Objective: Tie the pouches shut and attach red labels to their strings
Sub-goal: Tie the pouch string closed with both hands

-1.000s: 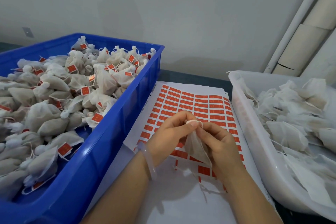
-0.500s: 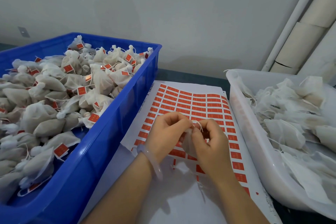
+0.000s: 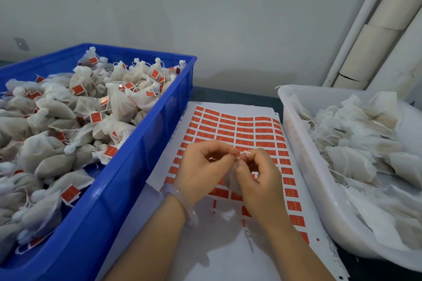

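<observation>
1. The left hand (image 3: 203, 171) and the right hand (image 3: 260, 180) meet over the middle of the table (image 3: 228, 96), fingertips close together.
2. Between them they hold one small white pouch (image 3: 229, 179). Most of it is hidden behind the fingers, and only a pale strip shows between the palms.
3. The left hand pinches the pouch's gathered top between thumb and forefinger, with its other fingers curled.
4. The right hand's fingers are curled round the same top, and a short loop of white string (image 3: 246, 152) shows just above its fingertips. Whether a knot is made cannot be told.
5. A clear bracelet (image 3: 180, 198) sits on the left wrist.
6. Under the hands lies a white sheet of red labels (image 3: 239, 130) in rows. Its near part is bare backing paper.
7. To the left, touching the sheet's edge, stands a blue crate (image 3: 114, 201) heaped with tied pouches (image 3: 57, 121), many with a red label on the string.
8. To the right stands a white tub (image 3: 303, 166) holding flat, open pouches (image 3: 354, 143) without labels.
9. Pale pipes (image 3: 376, 18) run up the wall behind the tub.
</observation>
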Demonstrator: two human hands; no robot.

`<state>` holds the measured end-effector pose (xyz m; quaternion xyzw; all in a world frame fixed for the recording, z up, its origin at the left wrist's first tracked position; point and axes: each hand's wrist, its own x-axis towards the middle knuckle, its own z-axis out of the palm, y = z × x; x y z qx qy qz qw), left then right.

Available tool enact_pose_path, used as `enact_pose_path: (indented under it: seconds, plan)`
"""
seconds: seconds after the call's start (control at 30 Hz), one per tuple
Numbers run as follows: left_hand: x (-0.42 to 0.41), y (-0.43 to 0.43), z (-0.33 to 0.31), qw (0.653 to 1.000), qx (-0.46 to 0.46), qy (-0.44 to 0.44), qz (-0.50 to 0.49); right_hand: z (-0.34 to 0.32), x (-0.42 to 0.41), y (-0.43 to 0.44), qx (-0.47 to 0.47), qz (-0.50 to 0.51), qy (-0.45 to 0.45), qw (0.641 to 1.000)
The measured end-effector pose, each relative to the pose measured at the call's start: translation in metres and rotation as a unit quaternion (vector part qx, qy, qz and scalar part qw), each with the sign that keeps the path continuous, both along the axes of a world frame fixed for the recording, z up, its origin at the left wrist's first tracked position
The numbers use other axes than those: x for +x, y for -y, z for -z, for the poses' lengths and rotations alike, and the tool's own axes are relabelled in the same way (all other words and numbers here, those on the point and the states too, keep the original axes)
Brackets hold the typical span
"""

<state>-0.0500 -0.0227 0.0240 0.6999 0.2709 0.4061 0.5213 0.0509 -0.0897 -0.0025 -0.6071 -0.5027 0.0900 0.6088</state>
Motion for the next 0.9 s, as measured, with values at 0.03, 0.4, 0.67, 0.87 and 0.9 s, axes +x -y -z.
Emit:
enact_pose_path:
  seconds: [0.03,0.4,0.67,0.87,0.9]
  plan:
    - [0.0,0.001,0.0,0.999,0.04,-0.022,-0.004,0.0,0.0,0.0,0.005,0.003,0.002,1.0]
    - [0.002,0.004,-0.001,0.995,-0.039,-0.09,-0.001,0.001,0.0,-0.004,-0.002,0.037,0.088,0.995]
    - [0.0,-0.001,-0.011,0.951,-0.3,0.019,0.071,-0.002,0.005,0.001,0.054,0.016,0.104,0.993]
    - [0.0,-0.001,-0.013,0.949,-0.308,0.029,0.058,-0.005,0.003,0.002,0.052,0.01,0.098,0.994]
    - [0.0,-0.001,-0.014,0.949,-0.309,0.029,0.058,-0.006,0.004,0.002,0.046,0.012,0.087,0.995]
